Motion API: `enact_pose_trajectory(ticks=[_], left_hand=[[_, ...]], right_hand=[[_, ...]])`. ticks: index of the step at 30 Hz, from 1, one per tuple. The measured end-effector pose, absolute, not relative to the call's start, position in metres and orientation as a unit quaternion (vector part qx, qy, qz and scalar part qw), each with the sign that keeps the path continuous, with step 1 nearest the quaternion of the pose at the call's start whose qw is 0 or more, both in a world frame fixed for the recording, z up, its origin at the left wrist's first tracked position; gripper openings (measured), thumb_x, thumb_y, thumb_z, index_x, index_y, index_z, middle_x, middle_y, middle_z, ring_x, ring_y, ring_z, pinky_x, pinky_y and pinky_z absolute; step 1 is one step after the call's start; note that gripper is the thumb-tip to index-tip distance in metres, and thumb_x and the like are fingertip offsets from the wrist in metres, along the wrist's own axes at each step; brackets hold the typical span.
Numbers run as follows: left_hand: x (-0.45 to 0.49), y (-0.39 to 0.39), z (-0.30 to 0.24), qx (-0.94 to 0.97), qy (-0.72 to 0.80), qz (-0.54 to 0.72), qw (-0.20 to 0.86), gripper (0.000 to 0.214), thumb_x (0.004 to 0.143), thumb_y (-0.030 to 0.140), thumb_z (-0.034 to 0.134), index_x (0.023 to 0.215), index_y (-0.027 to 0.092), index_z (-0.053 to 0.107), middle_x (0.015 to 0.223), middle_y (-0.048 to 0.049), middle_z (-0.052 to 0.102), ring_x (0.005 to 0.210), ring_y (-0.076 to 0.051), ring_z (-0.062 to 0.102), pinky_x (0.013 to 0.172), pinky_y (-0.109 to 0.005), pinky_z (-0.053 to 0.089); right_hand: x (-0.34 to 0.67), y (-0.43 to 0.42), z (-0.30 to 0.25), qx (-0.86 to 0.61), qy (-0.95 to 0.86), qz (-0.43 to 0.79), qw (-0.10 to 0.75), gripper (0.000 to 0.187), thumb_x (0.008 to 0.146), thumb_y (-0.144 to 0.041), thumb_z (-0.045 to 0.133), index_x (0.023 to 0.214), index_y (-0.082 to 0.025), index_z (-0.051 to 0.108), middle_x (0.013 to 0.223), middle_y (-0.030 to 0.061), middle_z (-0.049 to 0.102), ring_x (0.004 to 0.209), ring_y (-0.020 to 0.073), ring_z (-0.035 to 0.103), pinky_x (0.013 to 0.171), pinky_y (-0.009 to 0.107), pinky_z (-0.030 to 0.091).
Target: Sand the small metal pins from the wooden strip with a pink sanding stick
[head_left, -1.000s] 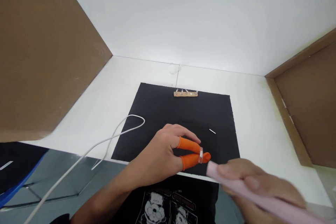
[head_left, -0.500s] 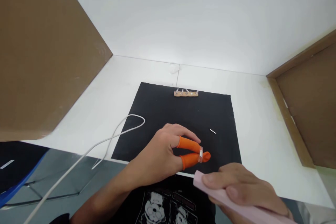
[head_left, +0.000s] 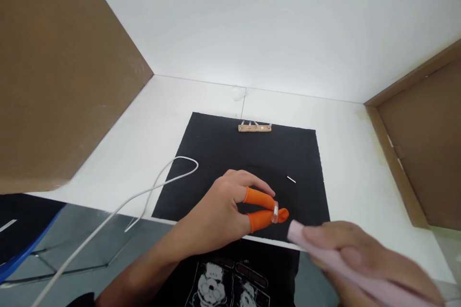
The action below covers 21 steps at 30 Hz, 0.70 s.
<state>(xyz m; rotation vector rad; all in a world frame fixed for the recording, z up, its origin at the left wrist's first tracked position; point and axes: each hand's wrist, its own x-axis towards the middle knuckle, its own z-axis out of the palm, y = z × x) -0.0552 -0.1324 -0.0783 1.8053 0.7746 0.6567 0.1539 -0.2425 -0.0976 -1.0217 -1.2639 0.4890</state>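
Orange finger cots cover the thumb and index finger of my left hand [head_left: 234, 206]. Between those two fingertips I pinch a small clear plastic piece [head_left: 275, 212], too small to name further. My right hand [head_left: 363, 254] is wrapped round a long pale pink bar [head_left: 331, 254] with a flat end, which points toward the left hand without touching the clear piece. The bar and right hand are slightly blurred. Beyond the hands, a thin silvery pin [head_left: 291, 179] lies on a black mat [head_left: 223, 148].
At the mat's far edge stands a small wooden strip [head_left: 254, 128] with several clear pegs. A white cable [head_left: 144, 191] loops over the mat's left side. Brown panels [head_left: 72, 76] flank the white table [head_left: 353, 168], and a white wall rises behind.
My right hand has moved right with the pink bar, away from the clear piece. The left hand keeps its pinch in the same place.
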Motion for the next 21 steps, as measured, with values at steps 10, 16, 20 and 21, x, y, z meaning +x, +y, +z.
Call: enact_pose_trajectory(ticks=[10, 16, 20, 21], left_hand=[[-0.054, -0.132, -0.08, 0.755, 0.323, 0.275, 0.5, 0.002, 0.09, 0.025, 0.088, 0.089, 0.023, 0.087, 0.109, -0.0041, 0.085, 0.103, -0.022, 0.076, 0.099, -0.038, 0.055], [-0.058, -0.134, -0.083, 0.756, 0.326, 0.274, 0.498, 0.002, 0.089, 0.022, 0.088, 0.09, 0.023, 0.087, 0.11, -0.0028, 0.084, 0.103, -0.022, 0.075, 0.098, -0.037, 0.054], [-0.056, -0.132, -0.081, 0.753, 0.324, 0.275, 0.502, 0.002, 0.09, 0.023, 0.088, 0.089, 0.023, 0.087, 0.11, -0.0026, 0.084, 0.103, -0.021, 0.075, 0.097, -0.037, 0.053], [-0.056, -0.132, -0.081, 0.754, 0.322, 0.275, 0.503, 0.002, 0.09, 0.024, 0.088, 0.089, 0.023, 0.087, 0.11, -0.0027, 0.084, 0.103, -0.021, 0.075, 0.097, -0.037, 0.053]], right_hand=[[0.143, -0.236, -0.088, -0.411, -0.626, 0.201, 0.632, 0.015, 0.102, -0.026, 0.075, 0.117, -0.026, 0.077, 0.1, 0.0033, 0.087, 0.072, 0.018, 0.082, 0.058, 0.03, 0.066], [0.156, -0.235, -0.1, -0.462, -0.539, 0.184, 0.68, 0.042, 0.084, 0.0, 0.083, 0.117, -0.025, 0.074, 0.112, 0.0034, 0.085, 0.094, 0.0248, 0.085, 0.074, 0.037, 0.074], [0.149, -0.236, -0.093, -0.414, -0.611, 0.215, 0.639, 0.028, 0.095, -0.013, 0.078, 0.12, -0.025, 0.075, 0.108, 0.0023, 0.086, 0.078, 0.0206, 0.084, 0.062, 0.031, 0.07], [0.147, -0.237, -0.091, -0.404, -0.627, 0.216, 0.63, 0.024, 0.098, -0.018, 0.076, 0.121, -0.025, 0.075, 0.105, 0.0023, 0.087, 0.072, 0.0194, 0.083, 0.059, 0.03, 0.068]])
